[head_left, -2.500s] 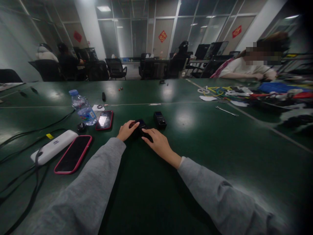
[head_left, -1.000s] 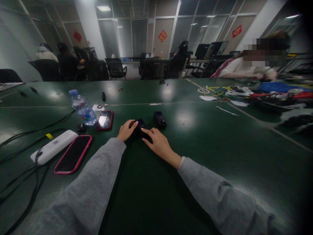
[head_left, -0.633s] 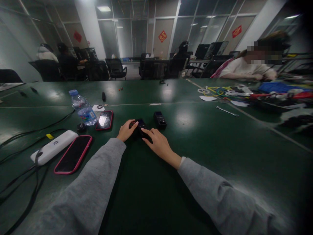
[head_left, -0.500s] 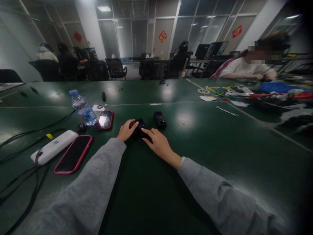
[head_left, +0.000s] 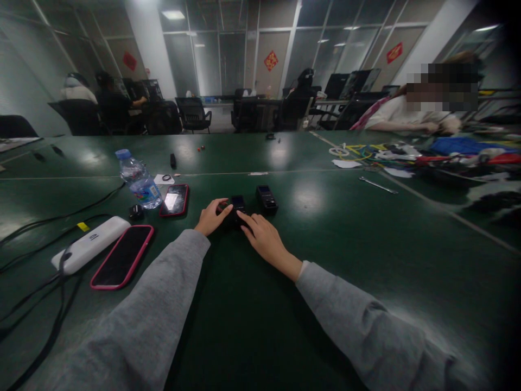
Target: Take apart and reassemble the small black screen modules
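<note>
Between my hands on the green tabletop is a small black handheld device [head_left: 238, 202] with a dark screen, its lower part partly hidden by fingers. My left hand [head_left: 212, 217] is curled at its left side, the thumb against its edge. Something dark with a reddish spot shows under the left fingers; I cannot make out what it is. My right hand [head_left: 266, 239] reaches in from the right, fingers stretched out and fingertips touching the device's lower right. A similar black device [head_left: 266, 199] lies just beyond my right hand, untouched.
To the left are a water bottle [head_left: 140, 182], a red-edged phone [head_left: 175, 201], a pink-cased phone [head_left: 122, 258], a white power bank [head_left: 91, 245] and black cables [head_left: 61, 304]. A wrench [head_left: 377, 185] and tangled wires [head_left: 362, 152] lie right, near a seated person [head_left: 423, 117].
The device between my hands has turned from tilted to nearly straight. My right fingertips have shifted slightly. The second device and my left hand stay about where they were.
</note>
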`<action>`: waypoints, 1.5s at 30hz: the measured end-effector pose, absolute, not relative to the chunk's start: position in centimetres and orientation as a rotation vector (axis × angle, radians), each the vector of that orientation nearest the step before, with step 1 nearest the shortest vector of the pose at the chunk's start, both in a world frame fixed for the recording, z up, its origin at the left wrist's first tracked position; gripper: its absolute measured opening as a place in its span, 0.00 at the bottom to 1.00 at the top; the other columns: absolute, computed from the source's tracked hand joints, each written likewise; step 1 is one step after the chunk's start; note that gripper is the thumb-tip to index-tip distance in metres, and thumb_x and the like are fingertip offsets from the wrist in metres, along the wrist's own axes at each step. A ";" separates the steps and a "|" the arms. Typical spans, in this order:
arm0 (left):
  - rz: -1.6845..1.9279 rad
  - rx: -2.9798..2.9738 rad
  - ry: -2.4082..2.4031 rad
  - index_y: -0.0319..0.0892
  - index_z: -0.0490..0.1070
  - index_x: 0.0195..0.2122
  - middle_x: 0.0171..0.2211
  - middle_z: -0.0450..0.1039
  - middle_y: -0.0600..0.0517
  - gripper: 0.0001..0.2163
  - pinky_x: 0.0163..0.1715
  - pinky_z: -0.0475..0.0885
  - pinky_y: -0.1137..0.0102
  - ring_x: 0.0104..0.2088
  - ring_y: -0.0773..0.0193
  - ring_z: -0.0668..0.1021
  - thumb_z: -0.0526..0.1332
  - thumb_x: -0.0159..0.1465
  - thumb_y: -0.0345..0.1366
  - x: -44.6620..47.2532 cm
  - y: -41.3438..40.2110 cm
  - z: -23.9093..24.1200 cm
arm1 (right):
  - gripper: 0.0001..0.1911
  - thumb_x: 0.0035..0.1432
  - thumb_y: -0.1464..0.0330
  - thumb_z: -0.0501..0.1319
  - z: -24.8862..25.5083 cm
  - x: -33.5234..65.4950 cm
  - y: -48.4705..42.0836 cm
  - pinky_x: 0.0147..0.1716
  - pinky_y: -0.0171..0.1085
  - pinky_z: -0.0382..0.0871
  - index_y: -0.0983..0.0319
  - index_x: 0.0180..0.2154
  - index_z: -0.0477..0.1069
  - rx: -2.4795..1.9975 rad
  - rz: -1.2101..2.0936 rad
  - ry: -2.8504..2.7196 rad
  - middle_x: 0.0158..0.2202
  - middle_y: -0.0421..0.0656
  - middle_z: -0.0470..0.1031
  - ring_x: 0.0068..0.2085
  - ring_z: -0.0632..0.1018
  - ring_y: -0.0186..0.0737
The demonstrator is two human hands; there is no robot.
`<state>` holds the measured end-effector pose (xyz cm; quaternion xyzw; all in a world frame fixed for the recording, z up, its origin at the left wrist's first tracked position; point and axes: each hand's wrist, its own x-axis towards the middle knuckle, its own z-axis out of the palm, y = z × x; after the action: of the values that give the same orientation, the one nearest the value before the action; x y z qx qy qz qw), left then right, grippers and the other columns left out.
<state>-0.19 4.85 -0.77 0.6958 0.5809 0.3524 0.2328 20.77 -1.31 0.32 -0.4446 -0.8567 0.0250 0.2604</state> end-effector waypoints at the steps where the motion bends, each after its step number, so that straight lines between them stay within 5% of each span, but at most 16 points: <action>1: 0.969 1.915 1.592 0.47 0.66 0.54 0.51 0.72 0.50 0.21 0.50 0.68 0.60 0.45 0.60 0.76 0.55 0.65 0.51 -0.2 4.8 -0.8 | 0.23 0.70 0.66 0.48 0.3 20.8 -1.3 0.40 0.42 0.70 0.58 0.64 0.55 -1.211 0.055 -2.328 0.44 0.47 0.69 0.42 0.71 0.44; 23: 0.874 2.140 1.394 0.50 0.52 0.65 0.64 0.57 0.43 0.44 0.58 0.63 0.49 0.60 0.45 0.67 0.68 0.50 0.56 -0.2 4.0 -0.1 | 0.28 0.69 0.71 0.45 -0.7 21.1 -0.2 0.42 0.42 0.69 0.56 0.68 0.44 -1.158 0.175 -2.314 0.47 0.47 0.69 0.43 0.71 0.44; 30: 0.879 2.209 1.425 0.51 0.53 0.65 0.63 0.58 0.44 0.42 0.59 0.60 0.50 0.61 0.47 0.64 0.67 0.51 0.57 -0.1 4.2 -0.4 | 0.21 0.69 0.69 0.47 0.8 21.9 -0.1 0.50 0.47 0.66 0.58 0.61 0.60 -1.241 -0.057 -2.107 0.53 0.50 0.64 0.54 0.66 0.49; 35: 0.845 2.200 1.501 0.51 0.52 0.65 0.62 0.59 0.43 0.42 0.58 0.61 0.50 0.61 0.46 0.65 0.65 0.53 0.57 0.2 3.9 -0.3 | 0.23 0.67 0.64 0.51 0.1 24.2 2.1 0.56 0.57 0.59 0.58 0.62 0.58 -1.386 -0.206 -1.956 0.63 0.54 0.52 0.63 0.56 0.57; 45: 0.806 2.192 1.668 0.50 0.48 0.67 0.62 0.59 0.41 0.42 0.56 0.61 0.49 0.60 0.44 0.66 0.59 0.55 0.61 0.8 3.8 -0.3 | 0.25 0.68 0.62 0.50 -0.8 24.8 3.0 0.39 0.48 0.74 0.57 0.64 0.56 -1.538 0.090 -1.997 0.54 0.53 0.65 0.45 0.75 0.51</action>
<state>0.82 3.75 -0.31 0.7568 0.5757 0.2783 0.1355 24.85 3.02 -0.83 -0.5807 -0.7541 0.0340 0.3048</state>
